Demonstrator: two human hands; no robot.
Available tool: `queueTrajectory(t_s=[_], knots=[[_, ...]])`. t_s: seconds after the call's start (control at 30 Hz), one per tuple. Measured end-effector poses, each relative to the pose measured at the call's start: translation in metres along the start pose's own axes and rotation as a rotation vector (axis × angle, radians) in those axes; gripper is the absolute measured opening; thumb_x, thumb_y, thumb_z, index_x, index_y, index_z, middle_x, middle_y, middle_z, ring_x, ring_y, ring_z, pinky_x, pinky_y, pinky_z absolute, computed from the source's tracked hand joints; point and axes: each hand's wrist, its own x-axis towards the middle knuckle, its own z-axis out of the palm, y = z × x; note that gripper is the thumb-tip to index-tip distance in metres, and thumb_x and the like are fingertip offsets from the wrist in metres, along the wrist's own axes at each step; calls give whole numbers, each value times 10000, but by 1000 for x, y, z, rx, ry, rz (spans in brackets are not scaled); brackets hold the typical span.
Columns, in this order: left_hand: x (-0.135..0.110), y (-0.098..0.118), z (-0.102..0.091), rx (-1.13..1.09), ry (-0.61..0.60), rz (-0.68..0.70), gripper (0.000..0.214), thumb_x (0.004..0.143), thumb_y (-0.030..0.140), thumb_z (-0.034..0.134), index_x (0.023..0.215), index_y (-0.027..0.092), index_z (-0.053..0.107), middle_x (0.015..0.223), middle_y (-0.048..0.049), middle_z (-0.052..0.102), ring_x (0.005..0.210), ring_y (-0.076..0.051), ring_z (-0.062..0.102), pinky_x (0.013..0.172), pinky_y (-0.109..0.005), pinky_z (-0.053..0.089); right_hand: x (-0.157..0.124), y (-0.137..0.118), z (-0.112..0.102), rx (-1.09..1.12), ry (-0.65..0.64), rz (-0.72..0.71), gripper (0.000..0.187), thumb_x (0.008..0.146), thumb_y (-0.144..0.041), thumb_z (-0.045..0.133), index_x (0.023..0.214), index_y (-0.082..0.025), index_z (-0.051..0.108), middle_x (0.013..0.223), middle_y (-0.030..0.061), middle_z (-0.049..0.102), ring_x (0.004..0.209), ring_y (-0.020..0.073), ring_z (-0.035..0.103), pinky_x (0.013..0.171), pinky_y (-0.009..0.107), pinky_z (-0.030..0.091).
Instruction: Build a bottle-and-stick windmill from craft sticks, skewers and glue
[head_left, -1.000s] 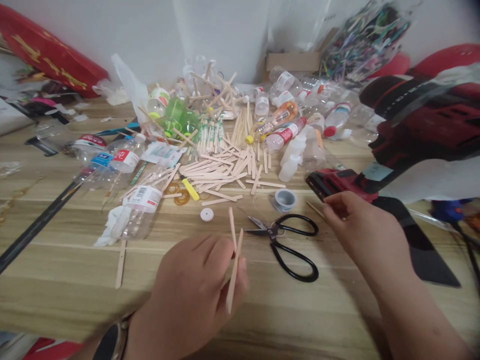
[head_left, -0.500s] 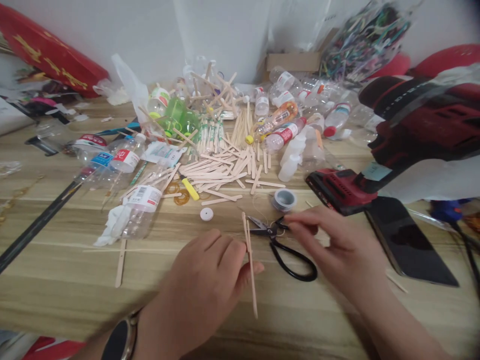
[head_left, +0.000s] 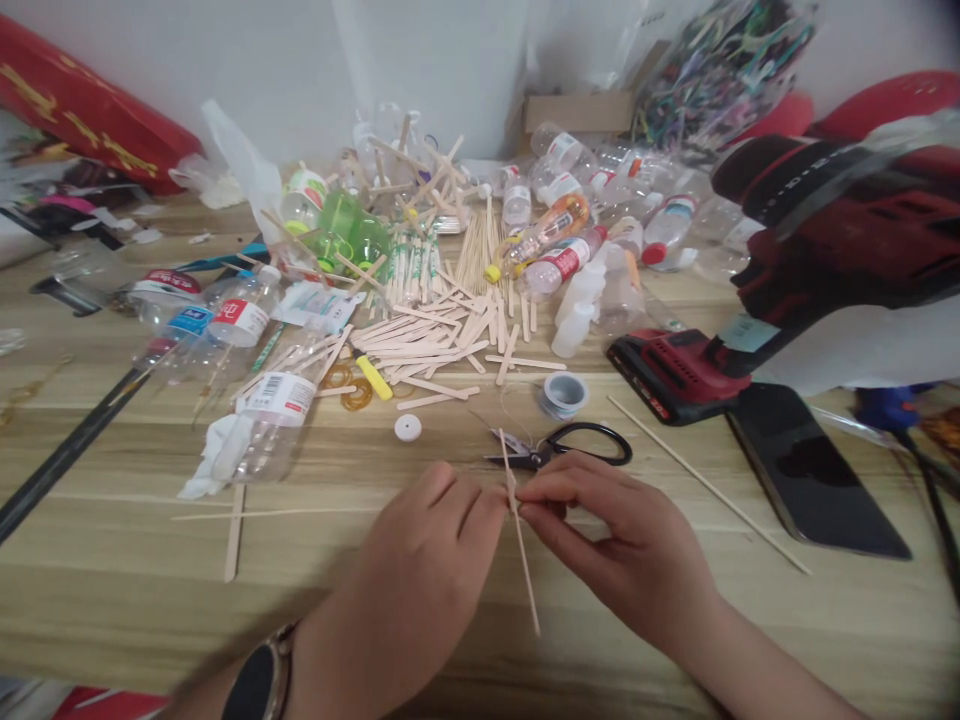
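Over the wooden table (head_left: 112,600), from the head camera, both hands meet near the front edge; the left hand (head_left: 420,580) and right hand (head_left: 622,540) each pinch the same stick (head_left: 528,580) between thumb and fingertips, closed on it above its middle; whether it is one stick or two pressed flat together I cannot tell. It stands tilted, its top end toward the scissors (head_left: 592,440), its longer lower end jutting free below the hands. I'd judge it light, stiff along its length yet easy to snap, smooth and thin; best held by the flat faces near the middle. Behind lie a tape roll (head_left: 562,393), a white disc (head_left: 409,428), a stick pile (head_left: 427,345), a bottle (head_left: 262,420), a red drill (head_left: 675,370) and a phone (head_left: 810,470).
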Motion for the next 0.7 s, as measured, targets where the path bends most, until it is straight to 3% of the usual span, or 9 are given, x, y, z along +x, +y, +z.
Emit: queueTrajectory(t_s=[0.27, 0.7], knots=[[2, 1, 0, -1, 68, -28, 292, 843, -27, 331, 880, 169, 544, 697, -39, 611, 624, -230, 562, 522, -346, 481, 0, 1, 4, -30, -16, -23, 162, 843, -103, 578, 743, -219, 631, 641, -26, 613, 556, 101, 581, 500, 192, 472], [1, 1, 3, -4, 12, -18, 274, 831, -16, 364, 918, 159, 555, 711, -39, 633, 621, -230, 575, 516, -344, 484, 0, 3, 6, -24, -65, -53, 190, 844, -67, 551, 742, -220, 600, 632, -31, 591, 551, 99, 561, 498, 184, 443]])
